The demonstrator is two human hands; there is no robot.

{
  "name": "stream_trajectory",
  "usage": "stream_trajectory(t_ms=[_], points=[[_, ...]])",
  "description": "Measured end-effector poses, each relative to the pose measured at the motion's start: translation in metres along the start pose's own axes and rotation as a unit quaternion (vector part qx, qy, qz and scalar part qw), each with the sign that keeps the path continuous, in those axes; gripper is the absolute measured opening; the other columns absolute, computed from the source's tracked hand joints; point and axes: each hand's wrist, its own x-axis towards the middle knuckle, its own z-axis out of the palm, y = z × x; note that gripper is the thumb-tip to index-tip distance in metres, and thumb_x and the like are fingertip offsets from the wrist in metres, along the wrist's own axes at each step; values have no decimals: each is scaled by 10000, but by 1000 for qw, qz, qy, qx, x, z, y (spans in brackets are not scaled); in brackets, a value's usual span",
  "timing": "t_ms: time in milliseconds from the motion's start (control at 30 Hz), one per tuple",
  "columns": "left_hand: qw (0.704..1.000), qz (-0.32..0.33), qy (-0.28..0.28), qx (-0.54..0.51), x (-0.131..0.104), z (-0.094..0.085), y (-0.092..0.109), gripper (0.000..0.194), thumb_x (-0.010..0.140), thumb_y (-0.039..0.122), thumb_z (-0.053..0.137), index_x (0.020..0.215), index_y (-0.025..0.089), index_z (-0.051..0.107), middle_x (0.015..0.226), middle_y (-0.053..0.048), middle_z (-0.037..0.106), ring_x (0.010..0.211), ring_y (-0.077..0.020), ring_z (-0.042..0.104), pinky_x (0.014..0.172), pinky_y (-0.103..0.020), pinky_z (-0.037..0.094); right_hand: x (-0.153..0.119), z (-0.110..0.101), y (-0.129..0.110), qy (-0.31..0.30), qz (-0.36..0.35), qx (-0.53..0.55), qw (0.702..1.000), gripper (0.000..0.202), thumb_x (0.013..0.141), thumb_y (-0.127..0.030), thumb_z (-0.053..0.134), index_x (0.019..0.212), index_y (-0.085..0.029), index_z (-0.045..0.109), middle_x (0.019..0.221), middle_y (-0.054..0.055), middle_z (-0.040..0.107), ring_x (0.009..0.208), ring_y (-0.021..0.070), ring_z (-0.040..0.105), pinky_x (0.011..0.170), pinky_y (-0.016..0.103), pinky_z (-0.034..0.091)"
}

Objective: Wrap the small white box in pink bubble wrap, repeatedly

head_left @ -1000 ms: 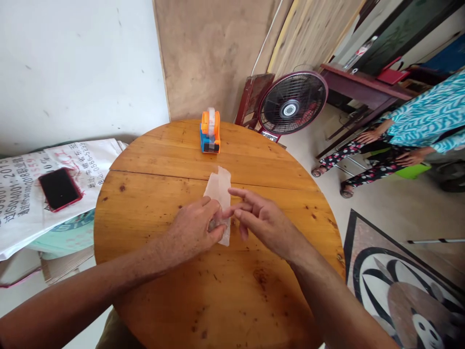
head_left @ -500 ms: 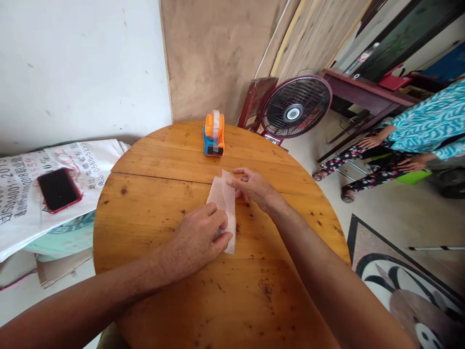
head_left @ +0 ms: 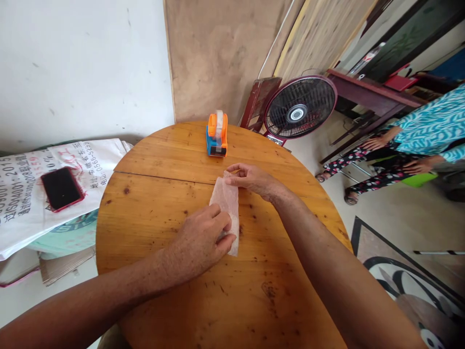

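A thin, whitish, see-through wrap (head_left: 225,198) lies lengthwise on the round wooden table (head_left: 145,213). Its lower part is pinched by my left hand (head_left: 209,230), whose thumb and curled fingers close on the near half. At the far right corner of the wrap is my right hand (head_left: 252,180), thumb and index finger closed on its edge. Beyond both hands, an orange and blue tape dispenser (head_left: 217,133) stands near the table's far edge with a roll of clear tape in it.
On the left, a black phone (head_left: 62,189) rests on white printed sacks (head_left: 98,160). A fan (head_left: 297,113) stands behind the table at the right. A seated person in a teal patterned top (head_left: 428,121) is farther right, near a dark red desk (head_left: 378,89).
The fingers of my right hand have drawn together on the wrap's far corner. My left hand keeps its hold. The whole view has shifted slightly.
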Motion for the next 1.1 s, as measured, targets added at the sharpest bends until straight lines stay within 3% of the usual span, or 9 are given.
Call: stream_trajectory(t_ms=[167, 267, 600, 800, 900, 1100], points=[[1000, 3, -1, 8, 1, -1, 1, 61, 808, 180, 597, 754, 185, 570, 788, -2, 564, 663, -131, 503, 612, -256, 396, -1, -4, -3, -8, -16, 34, 999, 372, 611, -245, 821, 939, -229, 645, 760, -22, 667, 740, 161, 616, 705, 296, 483], [1000, 0, -3, 12, 1, -1, 1, 54, 809, 189, 603, 762, 184, 576, 788, -1, 564, 664, -133, 503, 615, -260, 398, -3, -8, -7, -19, -45, 40, 998, 269, 631, -260, 811, 862, -233, 677, 856, 0, 705, 822, 175, 640, 784, 332, 515], [1000, -8, -15, 19, 2, -2, 2, 50, 807, 191, 605, 767, 188, 576, 789, -1, 560, 658, -132, 500, 611, -257, 400, -11, -22, -12, -22, -71, 10, 997, 138, 685, -237, 731, 818, -232, 697, 801, -14, 674, 826, 175, 624, 839, 344, 494], [1000, -5, -9, 9, 1, -1, 1, 52, 809, 186, 609, 765, 183, 582, 792, 0, 563, 662, -130, 504, 618, -258, 405, -13, -27, -14, -82, -143, -63, 984, 86, 744, -290, 699, 777, -224, 743, 1219, 37, 678, 1160, 254, 597, 928, 377, 468], [1000, 1, -2, 4, 0, 0, 0, 51, 810, 184, 602, 763, 182, 581, 789, 3, 557, 643, -122, 489, 604, -252, 395, -5, -26, -18, -99, -173, -107, 974, 101, 759, -270, 680, 799, -242, 769, 1157, 29, 702, 1156, 261, 603, 930, 396, 466], [1000, -1, -6, 10, 0, -1, 1, 58, 815, 199, 607, 766, 187, 578, 796, 2, 565, 663, -131, 507, 616, -261, 397, 20, -8, -11, -90, -192, -118, 970, 73, 697, -235, 697, 625, -232, 709, 767, 13, 691, 972, 236, 624, 877, 373, 480]])
